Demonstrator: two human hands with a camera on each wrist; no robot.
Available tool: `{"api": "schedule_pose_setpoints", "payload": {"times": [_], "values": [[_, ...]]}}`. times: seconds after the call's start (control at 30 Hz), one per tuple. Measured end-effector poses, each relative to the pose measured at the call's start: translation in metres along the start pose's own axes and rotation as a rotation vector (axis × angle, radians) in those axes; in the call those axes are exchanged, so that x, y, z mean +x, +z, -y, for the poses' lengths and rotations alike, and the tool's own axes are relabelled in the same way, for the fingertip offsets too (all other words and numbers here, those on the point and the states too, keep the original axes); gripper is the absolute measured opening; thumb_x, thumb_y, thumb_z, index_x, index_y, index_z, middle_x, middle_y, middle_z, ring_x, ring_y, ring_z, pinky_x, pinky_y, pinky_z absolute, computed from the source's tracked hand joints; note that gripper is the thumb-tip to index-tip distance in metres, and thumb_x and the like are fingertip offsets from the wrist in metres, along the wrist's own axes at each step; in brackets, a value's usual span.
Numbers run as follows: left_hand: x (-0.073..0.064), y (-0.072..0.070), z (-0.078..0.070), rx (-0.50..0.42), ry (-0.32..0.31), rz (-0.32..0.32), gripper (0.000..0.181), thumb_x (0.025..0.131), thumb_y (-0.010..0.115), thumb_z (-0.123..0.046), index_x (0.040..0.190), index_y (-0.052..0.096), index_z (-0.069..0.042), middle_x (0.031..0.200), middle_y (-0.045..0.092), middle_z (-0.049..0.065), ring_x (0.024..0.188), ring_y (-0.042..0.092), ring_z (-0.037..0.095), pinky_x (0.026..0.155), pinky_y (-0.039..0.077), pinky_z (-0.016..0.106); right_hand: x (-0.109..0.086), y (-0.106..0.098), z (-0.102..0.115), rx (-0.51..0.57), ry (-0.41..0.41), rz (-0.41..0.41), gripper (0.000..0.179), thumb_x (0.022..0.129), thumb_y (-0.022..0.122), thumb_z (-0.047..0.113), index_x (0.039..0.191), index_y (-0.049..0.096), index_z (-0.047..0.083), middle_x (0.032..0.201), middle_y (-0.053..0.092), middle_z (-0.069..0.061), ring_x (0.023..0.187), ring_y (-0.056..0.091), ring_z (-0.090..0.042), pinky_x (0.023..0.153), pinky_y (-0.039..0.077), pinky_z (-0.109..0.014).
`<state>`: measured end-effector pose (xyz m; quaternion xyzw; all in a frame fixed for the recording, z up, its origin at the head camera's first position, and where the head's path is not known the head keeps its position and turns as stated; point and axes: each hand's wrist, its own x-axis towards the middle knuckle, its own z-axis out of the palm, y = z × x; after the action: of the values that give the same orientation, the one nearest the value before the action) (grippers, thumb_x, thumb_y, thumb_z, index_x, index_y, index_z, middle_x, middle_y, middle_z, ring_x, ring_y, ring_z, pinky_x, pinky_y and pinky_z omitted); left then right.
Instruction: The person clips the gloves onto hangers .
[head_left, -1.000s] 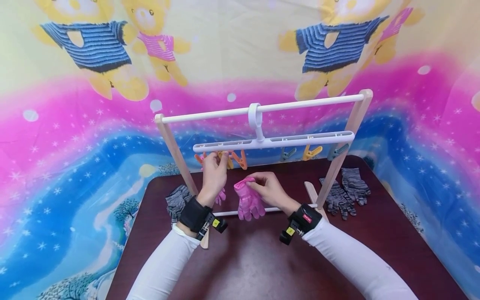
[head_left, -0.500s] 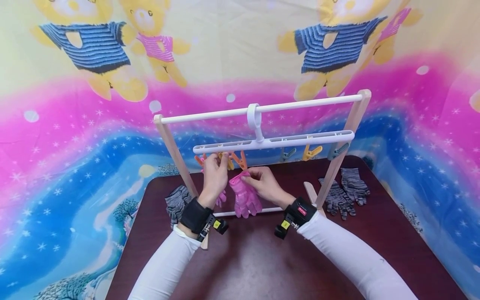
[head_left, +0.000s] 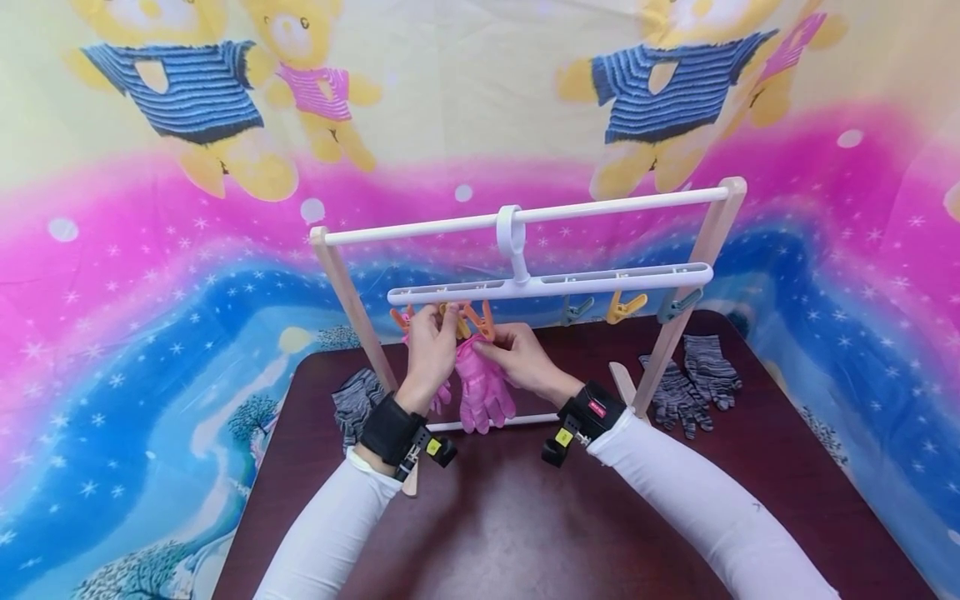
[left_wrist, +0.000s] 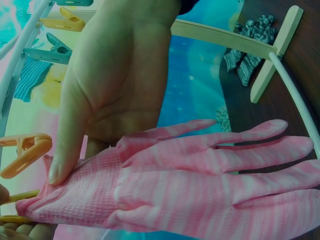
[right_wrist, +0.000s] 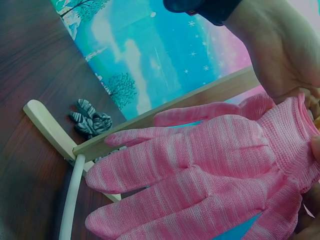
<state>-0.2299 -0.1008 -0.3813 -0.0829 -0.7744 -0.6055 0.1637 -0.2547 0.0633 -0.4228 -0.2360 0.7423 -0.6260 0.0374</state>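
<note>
A pink striped knit glove [head_left: 483, 390] hangs fingers down from my right hand [head_left: 528, 362], which pinches its cuff between thumb and fingers. Raised to the hanger, my left hand [head_left: 431, 352] squeezes a yellow clothespin [head_left: 455, 320]. In the left wrist view the two prongs of that clothespin [left_wrist: 22, 197] lie at either side of the cuff's edge; whether they bite the cloth I cannot tell. An orange clothespin [head_left: 480, 320] hangs just right of it. Another pink glove [head_left: 442, 397] hangs behind my left hand, mostly hidden, below a further orange clothespin [head_left: 401, 317].
A white hanger [head_left: 551, 286] hangs by its hook from the white rod [head_left: 420, 228] of a wooden stand [head_left: 347, 300]. Green-grey [head_left: 577, 310] and yellow clothespins [head_left: 625, 307] line its right half. Grey knit gloves [head_left: 678, 396] lie at the table's right, with more grey knit [head_left: 356, 404] at left.
My right hand has carried the pink glove left and slightly up, bringing its cuff to the yellow clothespin. My left hand has stayed at the clothespin.
</note>
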Motion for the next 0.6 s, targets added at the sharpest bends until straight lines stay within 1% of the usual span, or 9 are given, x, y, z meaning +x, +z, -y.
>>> {"api": "schedule_pose_setpoints", "payload": {"times": [0.1,0.2,0.23,0.3,0.4,0.5,0.6], "values": [[0.0006,-0.0002,-0.0004,0.007,-0.003,-0.009,0.032,0.108,0.047,-0.019,0.122,0.065,0.004,0.103,0.071,0.022,0.067,0.051,0.011,0.061,0.038,0.022,0.0025,0.0012,0.0003,0.014,-0.005,0.013,0.020,0.098,0.065,0.010,0.102,0.072,-0.008,0.066,0.052,-0.001,0.056,0.046,-0.009,0.050,0.034,-0.022],[0.0002,-0.0006,-0.0015,0.013,-0.003,-0.010,0.032,0.108,0.047,-0.019,0.121,0.065,0.004,0.101,0.070,0.022,0.066,0.050,0.011,0.060,0.037,0.023,0.0035,0.0018,0.0010,0.020,0.008,0.021,0.020,0.098,0.064,0.010,0.103,0.072,-0.008,0.065,0.052,0.000,0.053,0.045,-0.011,0.048,0.034,-0.022],[0.0000,-0.0008,-0.0020,0.015,-0.001,-0.010,0.032,0.108,0.047,-0.019,0.120,0.066,0.004,0.098,0.069,0.023,0.065,0.049,0.011,0.060,0.037,0.023,0.0038,0.0020,0.0010,0.023,0.018,0.024,0.020,0.099,0.064,0.010,0.103,0.072,-0.007,0.064,0.052,0.000,0.051,0.045,-0.012,0.047,0.034,-0.022],[-0.0006,-0.0012,-0.0024,0.019,-0.001,-0.005,0.032,0.108,0.046,-0.019,0.119,0.066,0.003,0.088,0.066,0.022,0.061,0.045,0.011,0.058,0.035,0.023,0.0040,0.0025,0.0014,0.031,0.037,0.029,0.021,0.099,0.063,0.011,0.105,0.071,-0.007,0.067,0.057,0.001,0.053,0.047,-0.012,0.049,0.036,-0.022],[-0.0014,-0.0015,-0.0033,0.012,0.002,0.006,0.033,0.108,0.045,-0.020,0.121,0.066,0.003,0.080,0.059,0.021,0.057,0.041,0.010,0.057,0.033,0.024,0.0048,0.0030,0.0031,0.035,0.072,0.029,0.022,0.100,0.063,0.012,0.110,0.071,-0.006,0.071,0.062,0.002,0.058,0.051,-0.010,0.052,0.038,-0.021],[-0.0017,-0.0016,-0.0042,-0.001,0.005,0.012,0.033,0.108,0.045,-0.020,0.123,0.066,0.001,0.080,0.059,0.019,0.059,0.042,0.008,0.059,0.034,0.023,0.0061,0.0030,0.0044,0.039,0.110,0.021,0.023,0.099,0.064,0.013,0.114,0.072,-0.003,0.079,0.068,0.002,0.066,0.054,-0.010,0.058,0.041,-0.021],[-0.0016,-0.0016,-0.0045,-0.004,0.006,0.011,0.034,0.108,0.044,-0.019,0.124,0.066,0.001,0.085,0.062,0.018,0.062,0.044,0.008,0.061,0.035,0.023,0.0078,0.0024,0.0053,0.038,0.143,0.016,0.025,0.099,0.065,0.014,0.117,0.072,-0.002,0.087,0.073,-0.003,0.070,0.057,-0.010,0.062,0.043,-0.021]]}}
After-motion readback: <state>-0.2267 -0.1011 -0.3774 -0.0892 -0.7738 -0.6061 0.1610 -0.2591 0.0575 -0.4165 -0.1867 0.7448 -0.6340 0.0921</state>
